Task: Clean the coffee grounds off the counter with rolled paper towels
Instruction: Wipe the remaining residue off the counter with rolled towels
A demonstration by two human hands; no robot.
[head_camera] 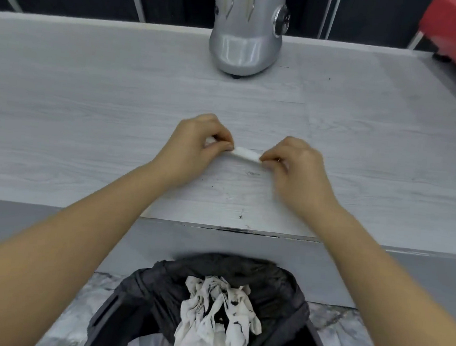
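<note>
Counter (pixel 90 107); rolled towel (pixel 246 154) ends hidden in hands

Both forearms are bare to each hand, left hand (pixel 196 145) and right hand (pixel 295 167), no sleeves showing.

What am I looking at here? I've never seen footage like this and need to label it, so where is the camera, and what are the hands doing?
The camera sits on the person's head, looking down over their own arms. The left hand and right hand each pinch one end of a rolled paper towel above the grey counter. A few dark coffee specks lie near it. A silver appliance stands at the back. Below, a bin holds stained used towels.
</note>
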